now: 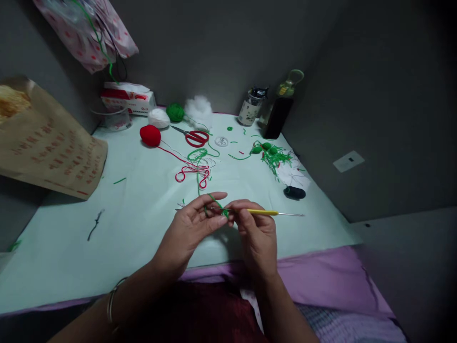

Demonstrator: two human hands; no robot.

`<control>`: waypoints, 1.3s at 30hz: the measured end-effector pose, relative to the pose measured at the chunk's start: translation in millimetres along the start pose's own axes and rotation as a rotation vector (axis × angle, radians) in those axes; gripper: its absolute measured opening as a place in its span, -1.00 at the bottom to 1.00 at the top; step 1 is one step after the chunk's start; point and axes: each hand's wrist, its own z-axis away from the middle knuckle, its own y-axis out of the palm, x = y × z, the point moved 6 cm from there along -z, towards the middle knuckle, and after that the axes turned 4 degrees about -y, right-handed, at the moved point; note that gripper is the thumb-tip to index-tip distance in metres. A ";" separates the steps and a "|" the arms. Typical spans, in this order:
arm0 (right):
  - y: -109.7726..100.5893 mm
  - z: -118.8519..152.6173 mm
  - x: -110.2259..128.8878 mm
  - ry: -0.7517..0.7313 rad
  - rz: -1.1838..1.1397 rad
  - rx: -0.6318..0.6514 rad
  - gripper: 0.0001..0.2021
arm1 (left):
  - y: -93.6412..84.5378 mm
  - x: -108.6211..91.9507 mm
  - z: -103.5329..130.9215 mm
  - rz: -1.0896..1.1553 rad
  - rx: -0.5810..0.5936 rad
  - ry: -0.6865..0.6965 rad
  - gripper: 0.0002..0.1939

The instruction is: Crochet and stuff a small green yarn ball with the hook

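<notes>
A small green crocheted piece [224,213] is pinched between the thumb and fingers of my left hand [193,220], and green yarn loops over its raised index finger. My right hand [257,228] grips a yellow-handled crochet hook [262,212], whose metal tip reaches the green piece. Behind my hands, tangled green, white and red yarn [194,169] lies on the pale tabletop [143,224]. A green strand runs from it down to my left hand. Red-handled scissors [196,138] lie beyond the tangle, close to a red yarn ball [150,136].
White [159,118] and green [175,112] yarn balls and white stuffing [199,112] sit at the back. A paper bag [57,147] stands left. On the right are a dark bottle [279,116], a patterned cup [249,110], green tasselled pieces [271,152] and a dark roll [294,192].
</notes>
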 end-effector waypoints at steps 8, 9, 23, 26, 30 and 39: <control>4.9 1.2 0.6 0.019 -0.034 0.008 -0.89 | -0.1 -3.9 -2.1 0.004 -0.013 0.069 -0.69; 5.3 0.9 0.1 0.025 -0.050 0.001 -0.89 | -1.1 -4.2 -2.0 -0.008 -0.021 0.077 -0.71; 12.2 -4.2 8.5 0.016 0.007 -0.017 -0.88 | -2.9 -3.8 0.7 -0.049 -0.026 0.080 -0.66; 14.2 -7.1 2.8 0.124 -0.162 -0.086 -0.90 | -0.2 -4.4 1.6 -0.002 0.008 0.053 -0.67; 21.9 -12.4 -0.9 0.271 -0.413 -0.138 -0.84 | 3.1 -7.6 4.0 0.041 0.031 0.041 -0.72; 23.7 -8.7 -5.4 0.305 -0.385 -0.177 -0.79 | 1.6 -19.6 5.4 0.139 -0.010 0.120 -0.72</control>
